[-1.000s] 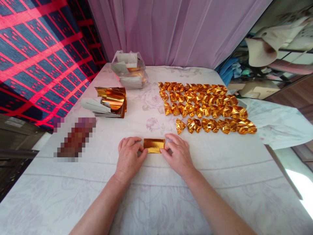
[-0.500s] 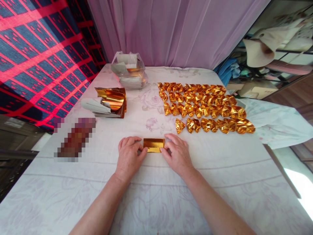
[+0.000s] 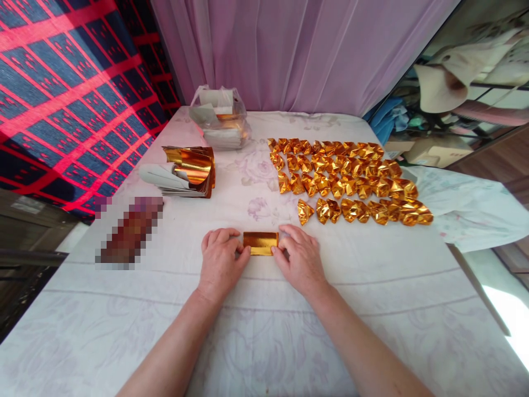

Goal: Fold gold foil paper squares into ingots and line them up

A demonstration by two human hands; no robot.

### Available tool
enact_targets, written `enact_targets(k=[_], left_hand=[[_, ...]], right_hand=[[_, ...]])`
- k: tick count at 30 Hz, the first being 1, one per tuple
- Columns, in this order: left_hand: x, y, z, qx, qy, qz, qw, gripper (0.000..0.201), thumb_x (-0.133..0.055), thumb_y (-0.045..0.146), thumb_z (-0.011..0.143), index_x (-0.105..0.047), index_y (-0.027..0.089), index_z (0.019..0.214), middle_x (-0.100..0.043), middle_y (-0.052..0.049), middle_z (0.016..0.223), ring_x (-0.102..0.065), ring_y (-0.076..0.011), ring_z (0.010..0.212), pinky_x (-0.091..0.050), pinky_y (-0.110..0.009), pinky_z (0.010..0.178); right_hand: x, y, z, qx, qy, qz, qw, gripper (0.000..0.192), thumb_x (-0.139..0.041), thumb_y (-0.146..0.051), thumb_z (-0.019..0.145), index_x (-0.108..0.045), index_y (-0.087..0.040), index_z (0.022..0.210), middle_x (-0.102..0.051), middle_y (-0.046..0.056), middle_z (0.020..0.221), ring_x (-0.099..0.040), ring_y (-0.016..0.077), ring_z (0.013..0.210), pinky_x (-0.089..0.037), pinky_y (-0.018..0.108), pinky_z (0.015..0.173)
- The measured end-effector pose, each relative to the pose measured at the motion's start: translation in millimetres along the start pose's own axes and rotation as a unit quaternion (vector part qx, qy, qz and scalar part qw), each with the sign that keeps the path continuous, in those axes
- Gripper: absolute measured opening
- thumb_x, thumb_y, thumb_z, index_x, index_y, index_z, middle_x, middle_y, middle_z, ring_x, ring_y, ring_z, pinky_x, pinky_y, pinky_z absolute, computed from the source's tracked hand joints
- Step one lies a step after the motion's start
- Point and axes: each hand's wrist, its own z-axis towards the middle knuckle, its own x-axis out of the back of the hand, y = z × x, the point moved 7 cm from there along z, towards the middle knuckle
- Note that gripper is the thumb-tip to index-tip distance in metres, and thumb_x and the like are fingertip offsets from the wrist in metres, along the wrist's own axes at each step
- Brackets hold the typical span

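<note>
on white cloth (image 3: 372, 286): one folded gold sheet (image 3: 260, 243), left hand (image 3: 220, 263) and right hand (image 3: 301, 260) pinching its ends.

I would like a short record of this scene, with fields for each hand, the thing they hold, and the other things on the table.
left hand: left hand pinches the left end of the folded gold foil strip
right hand: right hand pinches its right end
strip: lies flat on the white floral tablecloth
far right: rows of folded gold foil pieces
far left: stack of gold foil sheets
back: clear plastic bag
</note>
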Motion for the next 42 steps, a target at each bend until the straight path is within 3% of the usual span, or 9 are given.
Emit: enact_targets(k=[4,8,14,21,30,37,42], left_hand=[[-0.1,1,0,0.001,-0.001,0.002,1.0,0.023,-0.067,0.022,0.08,-0.056,0.023,0.06,-0.068,-0.004,0.103,-0.057,-0.0265,0.103,-0.037,-0.051,0.102],[-0.4,-1,0,0.01,-0.007,-0.002,1.0,0.018,-0.068,0.02,0.08,-0.055,0.023,0.068,-0.068,-0.004,0.105,-0.056,-0.0265,0.103,-0.036,-0.052,0.103],[-2.4,-4,-2,0.001,-0.021,-0.011,1.0,0.005,-0.065,0.021,0.085,-0.064,0.025,0.083,-0.067,-0.004,0.11,-0.056,-0.026,0.106,-0.034,-0.052,0.103],[-1.6,-6,-2,-0.032,-0.019,-0.009,0.999,0.013,-0.06,0.023,0.089,-0.072,0.027,0.086,-0.067,-0.004,0.11,-0.058,-0.0251,0.106,-0.037,-0.049,0.1],[-0.1,8,-4,-0.033,-0.013,0.049,0.998,0.014,-0.063,0.037,0.089,-0.069,0.024,0.085,-0.066,-0.007,0.112,-0.058,-0.0277,0.107,-0.031,-0.054,0.106],[-4.0,14,-4,-0.032,-0.012,0.083,0.996,0.015,-0.067,0.037,0.086,-0.065,0.023,0.083,-0.065,-0.007,0.112,-0.055,-0.0282,0.105,-0.031,-0.054,0.106],[-4.3,14,-4,-0.036,-0.006,0.083,0.996,0.014,-0.068,0.037,0.086,-0.065,0.023,0.084,-0.065,-0.007,0.111,-0.055,-0.0281,0.104,-0.031,-0.053,0.105]], right_hand=[[0,2,-1,-0.004,0.021,-0.005,1.0,0.016,-0.062,-0.024,0.086,-0.055,-0.023,0.071,-0.067,0.009,0.121,-0.059,0.0265,0.116,-0.04,0.041,0.089],[0,3,-2,-0.006,0.023,0.001,1.0,0.003,-0.062,-0.023,0.086,-0.061,-0.023,0.089,-0.066,0.01,0.124,-0.058,0.0255,0.117,-0.04,0.04,0.09],[-3,-4,0,0.023,-0.02,0.004,1.0,0.015,-0.055,-0.02,0.092,-0.067,-0.026,0.087,-0.062,0.007,0.131,-0.055,0.0242,0.122,-0.036,0.041,0.093],[-2,-6,0,0.032,-0.024,-0.019,0.999,0.012,-0.057,-0.021,0.092,-0.068,-0.026,0.089,-0.062,0.007,0.132,-0.051,0.0246,0.127,-0.033,0.042,0.1],[0,-7,0,0.043,-0.015,0.01,0.999,0.006,-0.062,-0.025,0.089,-0.068,-0.024,0.091,-0.062,0.008,0.131,-0.051,0.026,0.127,-0.033,0.042,0.102],[1,-3,-1,0.05,0.011,0.045,0.998,0.008,-0.06,-0.022,0.088,-0.068,-0.024,0.086,-0.064,0.007,0.128,-0.055,0.0242,0.121,-0.035,0.042,0.101],[7,-17,-3,0.113,0.021,0.027,0.993,0.019,-0.055,-0.02,0.09,-0.072,-0.025,0.096,-0.059,0.009,0.133,-0.049,0.0265,0.127,-0.035,0.045,0.104]])
